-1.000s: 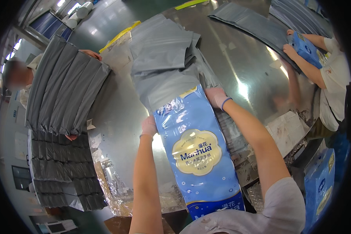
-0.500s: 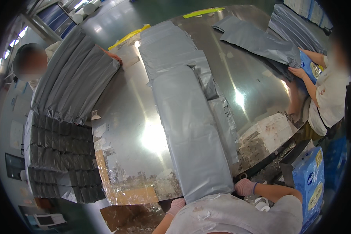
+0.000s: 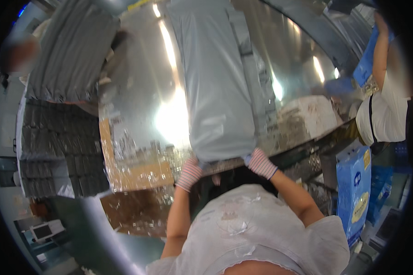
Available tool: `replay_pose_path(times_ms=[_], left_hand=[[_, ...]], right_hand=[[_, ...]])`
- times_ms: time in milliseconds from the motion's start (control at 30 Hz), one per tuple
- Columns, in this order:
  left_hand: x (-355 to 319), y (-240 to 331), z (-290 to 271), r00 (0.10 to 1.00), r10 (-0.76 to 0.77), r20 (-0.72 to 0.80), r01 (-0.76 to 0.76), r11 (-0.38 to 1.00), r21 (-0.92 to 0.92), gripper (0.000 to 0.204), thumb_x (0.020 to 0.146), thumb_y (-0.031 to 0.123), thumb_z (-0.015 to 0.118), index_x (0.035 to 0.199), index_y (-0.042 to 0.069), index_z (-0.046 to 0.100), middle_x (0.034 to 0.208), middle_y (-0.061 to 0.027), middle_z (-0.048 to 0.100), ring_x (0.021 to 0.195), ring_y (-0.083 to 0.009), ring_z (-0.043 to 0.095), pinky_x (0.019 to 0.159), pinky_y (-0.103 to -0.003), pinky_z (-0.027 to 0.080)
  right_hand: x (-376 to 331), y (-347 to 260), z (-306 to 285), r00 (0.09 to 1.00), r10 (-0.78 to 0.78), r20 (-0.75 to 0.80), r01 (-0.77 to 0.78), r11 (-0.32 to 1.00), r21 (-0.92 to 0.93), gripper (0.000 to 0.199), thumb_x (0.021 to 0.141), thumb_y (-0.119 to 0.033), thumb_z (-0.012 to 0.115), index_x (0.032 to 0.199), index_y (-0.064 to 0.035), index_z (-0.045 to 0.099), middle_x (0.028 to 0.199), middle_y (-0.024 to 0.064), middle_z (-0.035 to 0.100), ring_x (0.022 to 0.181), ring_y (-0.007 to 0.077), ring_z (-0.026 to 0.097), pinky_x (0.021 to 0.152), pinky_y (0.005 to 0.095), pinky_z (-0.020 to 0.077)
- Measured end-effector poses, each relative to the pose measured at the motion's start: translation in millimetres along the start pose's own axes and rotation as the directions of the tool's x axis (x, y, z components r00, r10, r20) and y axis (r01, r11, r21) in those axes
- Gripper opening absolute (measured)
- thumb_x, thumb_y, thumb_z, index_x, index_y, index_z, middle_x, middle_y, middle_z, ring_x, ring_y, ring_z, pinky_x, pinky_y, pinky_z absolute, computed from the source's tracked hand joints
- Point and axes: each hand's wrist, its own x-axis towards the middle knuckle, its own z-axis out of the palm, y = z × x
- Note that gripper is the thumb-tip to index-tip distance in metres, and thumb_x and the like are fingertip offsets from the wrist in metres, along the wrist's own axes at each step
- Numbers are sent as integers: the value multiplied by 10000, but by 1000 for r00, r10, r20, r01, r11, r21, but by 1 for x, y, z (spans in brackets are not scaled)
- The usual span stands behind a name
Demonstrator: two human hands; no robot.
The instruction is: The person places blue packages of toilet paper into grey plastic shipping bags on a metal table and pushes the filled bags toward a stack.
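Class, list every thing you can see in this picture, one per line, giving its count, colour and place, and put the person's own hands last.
grey mailer bag: one, grey, lying lengthwise on the table's middle, near end at the table edge
metal table: one, shiny silver, filling the upper picture
stack of grey bags: one stack, grey, upper left, over the table's left edge
blue package: one, blue with a gold patch, standing at lower right beside the table
co-worker: one, in a white top, at the right edge, holding something blue
left hand: one, in a striped glove, gripping the bag's near left corner
right hand: one, in a striped glove, gripping the bag's near right corner
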Motion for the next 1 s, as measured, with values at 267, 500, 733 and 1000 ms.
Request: replay_pose_path(times_ms=[267, 500, 733, 1000], left_hand=[[-76, 47, -67, 924, -324, 202, 354, 530, -770, 241, 895, 238, 508, 937, 20, 604, 566, -17, 521, 454, -67, 441, 418, -221, 343], [11, 98, -12, 957, 63, -283, -100, 988, -117, 293, 815, 278, 578, 1022, 71, 585, 894, -175, 613, 850, -331, 583, 729, -397, 458], [31, 111, 28, 982, 132, 135, -114, 985, -131, 316, 814, 298, 545, 992, 44, 610, 934, -217, 610, 927, -367, 563, 802, -429, 446], [54, 168, 40, 949, 314, 18, -312, 947, -77, 248, 810, 281, 553, 942, 77, 604, 858, -178, 622, 828, -354, 586, 741, -424, 461]], right_hand=[[-79, 57, -6, 882, 468, -61, -405, 816, 412, 448, 769, -339, 637, 1037, 7, 539, 871, 148, 609, 765, 288, 567, 732, 339, 468], [-40, 61, 39, 799, 600, -43, -516, 720, 465, 390, 797, -207, 608, 1103, 23, 534, 932, 133, 624, 801, 262, 616, 652, 326, 493], [-62, 19, 35, 850, 521, 74, -240, 259, 936, 243, 853, -9, 467, 1067, -15, 581, 853, 56, 628, 647, 159, 619, 523, 258, 497], [-57, 7, 34, 849, 511, -135, -270, 639, 720, 123, 809, -36, 511, 871, 5, 609, 715, 81, 601, 594, 142, 522, 575, 285, 473]])
